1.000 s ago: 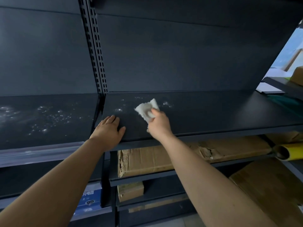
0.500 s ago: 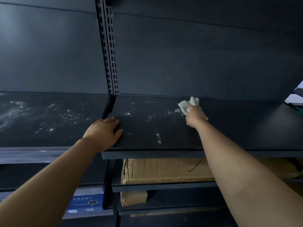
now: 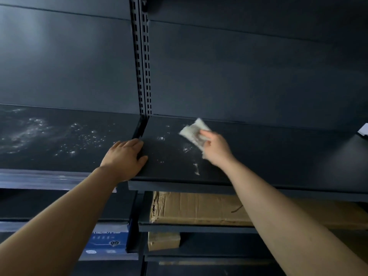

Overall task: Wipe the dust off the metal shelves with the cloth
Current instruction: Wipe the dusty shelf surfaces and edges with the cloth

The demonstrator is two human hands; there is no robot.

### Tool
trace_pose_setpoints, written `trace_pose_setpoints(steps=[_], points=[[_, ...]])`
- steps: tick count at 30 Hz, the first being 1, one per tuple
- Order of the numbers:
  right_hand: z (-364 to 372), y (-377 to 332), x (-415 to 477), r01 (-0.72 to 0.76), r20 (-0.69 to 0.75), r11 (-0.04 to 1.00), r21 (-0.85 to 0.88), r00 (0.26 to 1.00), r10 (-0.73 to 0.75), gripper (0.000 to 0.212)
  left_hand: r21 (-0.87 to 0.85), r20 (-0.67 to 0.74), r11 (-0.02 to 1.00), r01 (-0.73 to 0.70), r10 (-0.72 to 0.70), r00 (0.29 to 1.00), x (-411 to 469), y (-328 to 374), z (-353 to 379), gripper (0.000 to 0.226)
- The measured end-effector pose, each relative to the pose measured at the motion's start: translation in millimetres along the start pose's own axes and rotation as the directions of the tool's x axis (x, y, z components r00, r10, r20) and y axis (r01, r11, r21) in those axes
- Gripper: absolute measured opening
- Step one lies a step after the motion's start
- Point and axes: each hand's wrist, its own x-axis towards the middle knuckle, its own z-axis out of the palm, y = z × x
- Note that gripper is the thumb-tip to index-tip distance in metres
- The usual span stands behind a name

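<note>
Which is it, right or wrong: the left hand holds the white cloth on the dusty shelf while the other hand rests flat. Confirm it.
Wrong. In the head view the right hand holds the white cloth on the dusty shelf; the left hand is the one resting flat, near the shelf's left corner.

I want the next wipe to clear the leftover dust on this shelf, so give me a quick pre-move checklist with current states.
1. Cloth gripped in right hand: ok.
2. Cloth touching the right shelf: cannot tell, it is motion-blurred.
3. Left hand flat at the shelf's left edge, clear of the wiping path: ok.
4. Right shelf dust-free: not ok, white streak and specks remain near the front.
5. Left shelf dust-free: not ok, heavily speckled.
</note>
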Motion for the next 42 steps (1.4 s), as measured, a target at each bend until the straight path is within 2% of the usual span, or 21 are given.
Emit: trace_pose_setpoints(steps=[2,4,7,10,13,15,18,20,23,25,26,29,32,35,39,42], points=[[-19.7,19.1,11.3,-0.101,-0.088,0.988,-0.120,0.992,0.091,0.056,0.007,-0.017,0.997,0.077,-0.077,0.997,-3.2,-7.9,-0.8,0.063],[-30.5,35.4,19.5,-0.252,-0.079,0.913,-0.320,0.968,0.239,0.065,-0.025,0.000,0.989,0.146,-0.146,0.989,-6.8,-13.7,0.0,0.063],[-18.4,32.5,34.1,-0.272,-0.007,0.868,-0.415,0.955,0.296,0.066,-0.097,0.014,0.978,0.182,-0.182,0.983,-10.5,-16.3,3.0,0.059],[2.5,12.0,45.6,-0.192,0.067,0.889,-0.416,0.968,0.241,0.057,-0.123,0.012,0.977,0.174,-0.173,0.985,-10.5,-17.0,4.0,0.057],[26.4,-9.5,35.7,-0.030,0.108,0.920,-0.390,0.991,0.078,0.041,-0.136,0.029,0.974,0.182,-0.180,0.983,-8.5,-19.3,2.7,0.058],[43.0,-23.3,21.2,0.068,0.151,0.952,-0.297,0.988,-0.023,0.043,-0.155,0.037,0.969,0.192,-0.189,0.981,-6.5,-21.2,0.0,0.056],[52.9,-32.8,9.5,0.090,0.185,0.994,-0.058,0.980,-0.078,0.046,-0.119,-0.002,0.979,0.166,-0.167,0.986,-5.7,-26.4,-5.4,0.051],[41.2,-28.2,15.1,0.056,0.065,0.998,0.013,0.996,-0.056,0.048,-0.062,-0.028,0.983,0.173,-0.175,0.984,-7.7,-32.6,-8.2,0.052],[11.5,1.2,39.2,-0.141,-0.127,0.985,-0.098,0.984,0.128,0.060,-0.020,-0.022,0.977,0.211,-0.212,0.977,-11.3,-41.8,-10.0,0.049],[2.3,15.7,52.6,-0.293,-0.124,0.925,-0.241,0.955,0.270,0.069,-0.041,-0.011,0.976,0.213,-0.213,0.977,-12.1,-45.2,-9.4,0.046],[4.2,16.8,58.0,-0.310,-0.092,0.901,-0.304,0.951,0.296,0.072,-0.050,-0.011,0.977,0.209,-0.210,0.978,-12.0,-46.9,-9.2,0.044],[23.2,2.9,77.3,-0.244,0.040,0.882,-0.403,0.958,0.283,0.077,-0.044,-0.003,0.980,0.195,-0.195,0.981,-10.8,-51.3,-8.6,0.045],[48.4,-18.9,94.9,-0.149,0.185,0.882,-0.447,0.949,0.254,0.071,-0.055,0.002,0.980,0.191,-0.191,0.982,-11.3,-54.5,-5.2,0.049],[71.8,-41.4,97.4,-0.016,0.268,0.895,-0.447,0.951,0.151,0.060,-0.066,-0.004,0.979,0.193,-0.194,0.981,-11.8,-55.6,-2.1,0.051],[98.1,-67.1,78.0,0.116,0.292,0.941,-0.318,0.956,-0.019,0.052,-0.080,-0.016,0.979,0.187,-0.189,0.982,-12.9,-57.2,-2.0,0.051],[109.4,-75.3,55.1,0.159,0.313,0.982,-0.105,0.942,-0.119,0.051,-0.086,-0.019,0.979,0.183,-0.185,0.983,-13.9,-56.2,-4.0,0.050]])
